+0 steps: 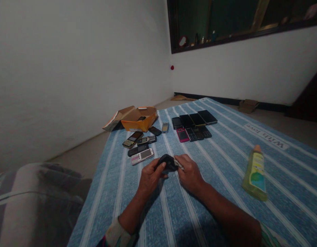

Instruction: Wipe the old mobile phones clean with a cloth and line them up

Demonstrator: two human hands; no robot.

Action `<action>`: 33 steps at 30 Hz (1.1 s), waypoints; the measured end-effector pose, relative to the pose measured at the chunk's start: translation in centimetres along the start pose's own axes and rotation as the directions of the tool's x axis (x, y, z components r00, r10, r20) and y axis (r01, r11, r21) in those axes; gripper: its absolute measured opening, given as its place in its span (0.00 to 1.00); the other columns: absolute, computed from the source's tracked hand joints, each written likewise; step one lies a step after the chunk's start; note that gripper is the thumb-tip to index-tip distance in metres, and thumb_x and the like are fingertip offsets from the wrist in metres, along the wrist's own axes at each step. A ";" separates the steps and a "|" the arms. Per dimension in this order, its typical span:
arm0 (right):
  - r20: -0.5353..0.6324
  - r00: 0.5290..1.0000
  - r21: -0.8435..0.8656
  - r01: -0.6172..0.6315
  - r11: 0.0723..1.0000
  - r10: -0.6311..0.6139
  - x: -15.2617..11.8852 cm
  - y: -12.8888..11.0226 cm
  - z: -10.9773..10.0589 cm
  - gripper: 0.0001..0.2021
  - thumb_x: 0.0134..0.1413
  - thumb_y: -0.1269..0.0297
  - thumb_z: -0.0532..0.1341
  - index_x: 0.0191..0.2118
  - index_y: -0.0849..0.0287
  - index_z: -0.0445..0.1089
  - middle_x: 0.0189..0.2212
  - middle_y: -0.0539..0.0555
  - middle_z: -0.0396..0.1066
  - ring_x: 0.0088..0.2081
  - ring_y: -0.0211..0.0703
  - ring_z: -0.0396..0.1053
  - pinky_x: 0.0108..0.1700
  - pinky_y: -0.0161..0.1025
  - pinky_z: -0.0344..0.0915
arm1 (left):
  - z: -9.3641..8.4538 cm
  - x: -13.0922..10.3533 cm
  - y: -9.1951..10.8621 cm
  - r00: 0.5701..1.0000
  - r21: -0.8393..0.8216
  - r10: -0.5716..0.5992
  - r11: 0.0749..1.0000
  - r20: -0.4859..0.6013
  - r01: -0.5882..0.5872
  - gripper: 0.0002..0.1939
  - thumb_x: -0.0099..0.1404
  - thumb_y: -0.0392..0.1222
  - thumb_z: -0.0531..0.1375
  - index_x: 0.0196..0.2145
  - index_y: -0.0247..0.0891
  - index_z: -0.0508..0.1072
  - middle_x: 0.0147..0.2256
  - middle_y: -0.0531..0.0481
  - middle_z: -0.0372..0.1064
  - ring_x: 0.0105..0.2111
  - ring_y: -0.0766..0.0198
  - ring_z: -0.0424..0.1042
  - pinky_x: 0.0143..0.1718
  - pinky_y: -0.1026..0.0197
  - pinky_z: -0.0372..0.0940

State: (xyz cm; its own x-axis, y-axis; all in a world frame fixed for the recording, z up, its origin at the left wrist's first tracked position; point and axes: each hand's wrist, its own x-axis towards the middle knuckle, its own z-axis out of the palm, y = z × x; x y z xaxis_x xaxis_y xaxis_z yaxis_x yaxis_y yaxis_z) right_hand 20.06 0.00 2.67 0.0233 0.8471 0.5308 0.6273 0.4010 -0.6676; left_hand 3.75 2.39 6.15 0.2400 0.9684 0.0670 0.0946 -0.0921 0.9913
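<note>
My left hand [150, 175] is closed around a small black mobile phone [167, 162], its thumb on the near side. Bunched in the fingers of my right hand [190, 174] is a pale cloth [178, 164], pressed against the phone's right end. Both hands are above the blue striped cloth cover [158, 216]. Left of them lie several old keypad phones, the nearest a white and pink phone [142, 156]. The screen and keys of the held phone cannot be made out.
An orange cardboard box [137, 125] stands open at the far left, a phone inside. Beyond my hands, black phones [198, 119] and a pink phone [182, 134] lie in two rows. A bottle of yellow-green liquid [255, 176] lies at right.
</note>
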 end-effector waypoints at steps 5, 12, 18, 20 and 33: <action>0.017 0.998 -0.051 0.055 0.997 -0.054 0.0 -0.2 -0.2 0.25 0.48 0.80 0.52 0.53 0.61 0.67 0.43 0.59 0.70 0.43 0.46 0.69 0.45 0.38 0.68 | -0.1 0.1 -0.6 1.000 -0.002 0.012 1.000 0.013 -0.012 0.17 0.57 0.48 0.64 0.41 0.35 0.77 0.36 0.45 0.76 0.35 0.56 0.75 0.34 0.55 0.73; 0.129 0.991 -0.225 -0.010 0.974 0.040 0.0 0.1 -0.6 0.20 0.46 0.81 0.53 0.45 0.59 0.71 0.36 0.56 0.69 0.38 0.44 0.69 0.41 0.36 0.66 | -2.3 1.0 0.6 0.994 0.131 0.016 0.991 0.106 -0.030 0.12 0.52 0.42 0.65 0.36 0.37 0.79 0.32 0.46 0.77 0.31 0.56 0.73 0.34 0.55 0.69; 0.149 0.988 -0.257 0.005 0.966 0.034 -0.3 0.2 -0.3 0.21 0.45 0.81 0.54 0.45 0.57 0.70 0.36 0.54 0.69 0.37 0.43 0.69 0.40 0.34 0.65 | -3.6 1.1 1.1 0.991 0.229 0.095 0.967 0.099 -0.115 0.17 0.48 0.39 0.66 0.39 0.38 0.77 0.35 0.47 0.77 0.36 0.54 0.73 0.40 0.53 0.68; 0.150 0.988 -0.265 0.009 0.964 0.032 -0.4 0.3 -0.2 0.22 0.44 0.81 0.54 0.46 0.57 0.70 0.37 0.54 0.69 0.37 0.43 0.69 0.39 0.34 0.65 | -3.8 1.0 1.3 0.986 0.296 0.108 0.945 0.126 -0.141 0.16 0.50 0.40 0.66 0.39 0.37 0.77 0.33 0.48 0.76 0.34 0.57 0.72 0.37 0.57 0.67; 0.136 0.963 -0.203 0.255 0.945 -0.231 -0.6 -2.1 -0.5 0.18 0.53 0.80 0.51 0.47 0.60 0.67 0.41 0.58 0.68 0.42 0.44 0.68 0.42 0.36 0.67 | -1.9 0.2 1.3 0.957 0.464 0.190 0.843 0.218 -0.273 0.09 0.59 0.43 0.59 0.35 0.39 0.76 0.30 0.50 0.76 0.30 0.60 0.74 0.35 0.60 0.66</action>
State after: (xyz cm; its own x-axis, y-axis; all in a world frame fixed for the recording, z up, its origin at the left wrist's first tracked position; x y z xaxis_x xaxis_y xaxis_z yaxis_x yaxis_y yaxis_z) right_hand 19.09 -1.54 4.03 -0.2281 0.7707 0.5950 0.7569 0.5247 -0.3895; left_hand 2.06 2.88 7.69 0.4581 0.8592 0.2278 0.4622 -0.4492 0.7646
